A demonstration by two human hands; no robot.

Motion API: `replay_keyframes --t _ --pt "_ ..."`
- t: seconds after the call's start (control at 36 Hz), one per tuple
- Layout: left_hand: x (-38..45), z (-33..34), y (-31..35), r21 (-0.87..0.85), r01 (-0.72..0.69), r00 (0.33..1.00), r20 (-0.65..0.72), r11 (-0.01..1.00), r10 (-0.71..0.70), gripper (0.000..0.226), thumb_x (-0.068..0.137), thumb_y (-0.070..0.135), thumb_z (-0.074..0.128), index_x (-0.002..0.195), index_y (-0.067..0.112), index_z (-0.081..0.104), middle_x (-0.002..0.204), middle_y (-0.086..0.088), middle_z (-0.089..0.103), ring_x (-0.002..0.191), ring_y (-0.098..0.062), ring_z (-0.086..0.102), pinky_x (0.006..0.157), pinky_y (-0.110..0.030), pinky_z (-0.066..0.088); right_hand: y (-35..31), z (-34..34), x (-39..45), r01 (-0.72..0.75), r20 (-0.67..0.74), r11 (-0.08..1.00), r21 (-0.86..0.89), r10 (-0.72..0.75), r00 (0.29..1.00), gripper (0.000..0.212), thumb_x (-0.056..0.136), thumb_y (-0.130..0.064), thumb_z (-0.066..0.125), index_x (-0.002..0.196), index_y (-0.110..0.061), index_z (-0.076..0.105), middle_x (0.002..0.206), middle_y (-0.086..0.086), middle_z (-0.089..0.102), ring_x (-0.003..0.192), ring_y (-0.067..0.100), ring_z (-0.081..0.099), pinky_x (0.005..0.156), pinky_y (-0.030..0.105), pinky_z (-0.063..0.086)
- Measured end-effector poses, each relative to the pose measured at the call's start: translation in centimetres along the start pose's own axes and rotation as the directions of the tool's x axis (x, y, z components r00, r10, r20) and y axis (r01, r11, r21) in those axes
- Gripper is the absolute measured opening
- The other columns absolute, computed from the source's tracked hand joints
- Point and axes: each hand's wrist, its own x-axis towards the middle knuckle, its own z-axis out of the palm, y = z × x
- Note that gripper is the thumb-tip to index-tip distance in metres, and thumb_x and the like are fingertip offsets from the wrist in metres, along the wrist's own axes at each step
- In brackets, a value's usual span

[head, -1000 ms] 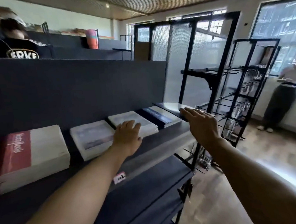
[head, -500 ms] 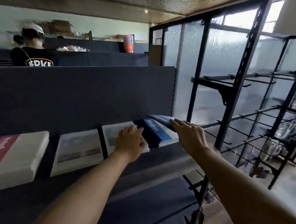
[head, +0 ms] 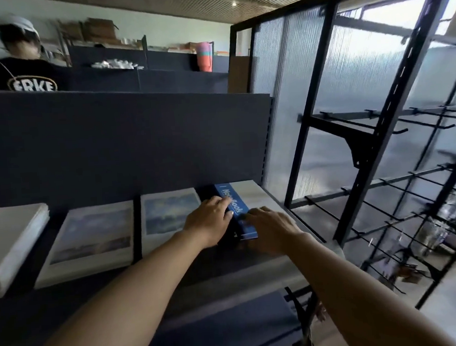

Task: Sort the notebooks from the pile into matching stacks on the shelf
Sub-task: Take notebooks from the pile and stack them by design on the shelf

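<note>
Several notebook stacks lie in a row on the dark shelf [head: 228, 264]. At the right end is a stack with a blue "Notebook" band [head: 230, 197] on a white cover. My left hand [head: 210, 222] rests on its left part, fingers laid flat over the band. My right hand [head: 272, 229] lies on the near right part of the same stack, fingers spread flat. To the left sit two stacks with sky-picture covers [head: 170, 217] [head: 96, 233], and a red-and-white stack [head: 10, 242] at the far left.
A dark back panel [head: 125, 147] rises behind the shelf. A black metal rack with hooks [head: 378, 178] and ribbed glass stands to the right. A person in a black shirt [head: 26, 76] is behind the partition. A lower shelf [head: 219, 333] sits below.
Both hands moved to the right-hand blue-banded stack and now rest on it. The left hand left the sky-cover stack. The view has come closer to the shelf.
</note>
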Motion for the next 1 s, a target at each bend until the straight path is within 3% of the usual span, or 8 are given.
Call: replay_keyframes --t 0.08,0.14,0.25,0.36,0.53,0.75,1.0 --pt "0.6 0.4 0.8 0.01 0.02 1.0 0.02 1.0 -0.021 0.043 0.104 0.035 0.027 0.145 0.024 0.037 0.149 0.003 0.037 0.135 -0.018 0.035 0.104 -0.038 0.038 1.4 -0.2 -0.2 0.003 -0.003 1.0 0.03 -0.003 1.0 0.09 0.078 -0.074 0.05 0.15 -0.027 0.023 0.149 -0.002 0.037 0.135 0.02 0.034 0.108 0.037 0.032" --pt "0.8 0.5 1.4 0.039 0.032 0.998 0.049 0.999 -0.034 0.043 0.103 0.04 0.029 0.141 0.024 0.041 0.147 0.003 0.038 0.133 -0.018 0.036 0.101 -0.038 0.038 2.7 0.0 -0.1 -0.057 0.046 0.998 0.033 0.056 0.997 0.103 0.075 -0.079 0.049 0.153 -0.024 0.009 0.157 0.001 0.021 0.142 0.024 0.021 0.114 0.041 0.022" --pt "0.9 0.7 2.2 0.133 0.026 0.98 0.192 0.991 -0.051 0.067 0.092 0.064 0.038 0.146 0.025 0.032 0.151 0.001 0.03 0.135 -0.021 0.031 0.104 -0.045 0.037 5.1 0.4 0.6 -0.229 0.219 0.967 0.114 0.201 0.955 0.115 0.075 -0.064 0.065 0.153 -0.022 -0.008 0.16 0.008 -0.002 0.146 0.033 0.008 0.117 0.048 0.015" --pt "1.4 0.9 2.6 0.162 0.027 0.971 0.23 0.986 -0.064 0.09 0.079 0.072 0.053 0.149 0.023 0.025 0.151 0.0 0.028 0.136 -0.023 0.032 0.106 -0.046 0.037 6.2 0.2 1.4 -0.271 0.268 0.936 0.225 0.208 0.941 0.125 0.068 -0.06 0.075 0.152 -0.018 -0.007 0.159 0.012 0.009 0.142 0.035 0.023 0.113 0.047 0.027" --pt "2.2 0.6 2.8 0.126 0.069 0.972 0.213 0.99 -0.095 0.077 0.088 0.052 0.059 0.149 0.018 0.027 0.15 -0.005 0.033 0.135 -0.024 0.037 0.107 -0.039 0.037 6.7 0.2 2.2 -0.241 0.21 0.942 0.234 0.193 0.958 0.118 0.074 -0.049 0.077 0.152 -0.016 -0.005 0.151 0.011 0.033 0.134 0.033 0.037 0.105 0.044 0.035" --pt "2.6 1.0 3.3 0.098 0.121 0.968 0.21 0.988 -0.14 0.071 0.093 0.042 0.057 0.15 0.017 0.025 0.155 -0.002 0.028 0.139 -0.023 0.034 0.11 -0.037 0.033 7.6 1.1 3.0 -0.199 0.145 0.923 0.329 0.159 0.977 0.113 0.072 -0.039 0.08 0.152 -0.015 0.004 0.146 0.01 0.04 0.129 0.032 0.043 0.103 0.043 0.038" --pt "2.3 0.9 3.4 0.116 0.172 0.957 0.214 0.978 -0.194 0.07 0.094 0.041 0.056 0.152 0.021 0.022 0.159 0.001 0.02 0.143 -0.022 0.027 0.114 -0.041 0.03 7.6 1.1 3.0 -0.197 0.138 0.888 0.416 0.153 0.979 0.115 0.073 -0.036 0.081 0.153 -0.018 0.0 0.144 0.01 0.041 0.128 0.031 0.044 0.105 0.044 0.038"
